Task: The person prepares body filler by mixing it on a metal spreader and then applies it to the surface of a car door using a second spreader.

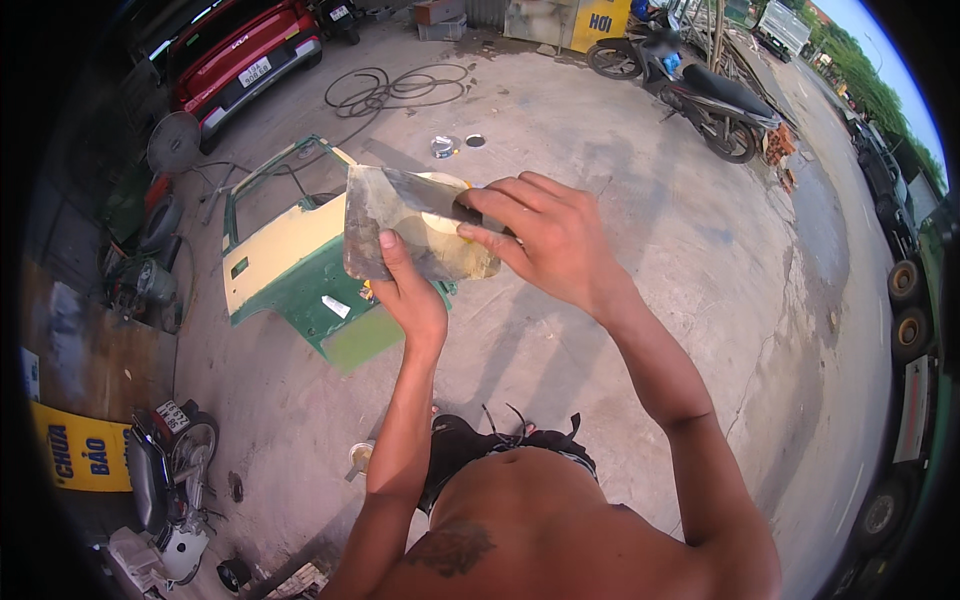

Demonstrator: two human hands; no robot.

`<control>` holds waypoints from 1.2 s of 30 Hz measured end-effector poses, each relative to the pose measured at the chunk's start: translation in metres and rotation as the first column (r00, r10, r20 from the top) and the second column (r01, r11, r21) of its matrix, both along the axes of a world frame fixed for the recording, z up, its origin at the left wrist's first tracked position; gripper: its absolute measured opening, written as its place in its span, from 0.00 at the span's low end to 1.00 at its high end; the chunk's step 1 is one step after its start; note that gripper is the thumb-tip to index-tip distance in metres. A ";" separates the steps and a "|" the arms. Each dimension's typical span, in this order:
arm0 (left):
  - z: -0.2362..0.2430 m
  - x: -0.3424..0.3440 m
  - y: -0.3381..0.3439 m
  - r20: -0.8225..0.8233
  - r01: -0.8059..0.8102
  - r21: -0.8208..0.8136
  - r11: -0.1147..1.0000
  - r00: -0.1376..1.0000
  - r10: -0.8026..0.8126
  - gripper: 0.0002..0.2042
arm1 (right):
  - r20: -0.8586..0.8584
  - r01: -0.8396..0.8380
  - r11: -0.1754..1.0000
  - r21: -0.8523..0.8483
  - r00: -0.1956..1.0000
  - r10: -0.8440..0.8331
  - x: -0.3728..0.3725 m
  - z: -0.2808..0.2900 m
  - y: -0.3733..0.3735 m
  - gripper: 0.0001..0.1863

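Observation:
My left hand (410, 295) grips a stained, flat metal plate (385, 250) from below, its thumb lying on the face. My right hand (540, 230) is at the plate's right part, fingers bent round a dark, thin piece over a pale cream patch; I cannot make out that piece clearly. Beneath and behind the plate, a cream-and-green vehicle door (275, 270) with a window frame lies on the concrete, a small white item (335, 305) on it.
A red car (240, 55), standing fan (172, 140), coiled hose (375, 95) and round tin (444, 147) are behind. Scooters (690, 95) stand back right, a motorbike (160, 480) front left. A container (360, 458) sits by my left forearm. Trucks (905, 330) line the road at right.

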State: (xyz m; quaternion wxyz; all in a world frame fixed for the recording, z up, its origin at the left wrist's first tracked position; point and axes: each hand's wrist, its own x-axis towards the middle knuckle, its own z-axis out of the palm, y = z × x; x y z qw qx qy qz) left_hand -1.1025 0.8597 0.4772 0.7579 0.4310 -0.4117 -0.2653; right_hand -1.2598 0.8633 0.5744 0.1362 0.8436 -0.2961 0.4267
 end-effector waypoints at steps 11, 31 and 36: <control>0.006 -0.024 -0.015 -0.148 0.087 -0.098 0.991 0.984 -0.101 0.30 | -0.006 -0.009 0.993 0.117 1.000 0.009 -0.022 0.010 0.007 0.10; 0.049 0.027 -0.069 -0.057 0.536 -0.089 0.839 0.839 -0.542 0.28 | 0.879 -0.437 0.773 0.460 0.101 -0.466 0.028 -0.026 -0.040 0.19; 0.080 0.037 -0.057 0.471 0.720 0.181 0.670 0.535 -0.702 0.28 | 0.966 -0.297 0.920 0.256 0.103 -0.236 -0.011 0.001 -0.057 0.19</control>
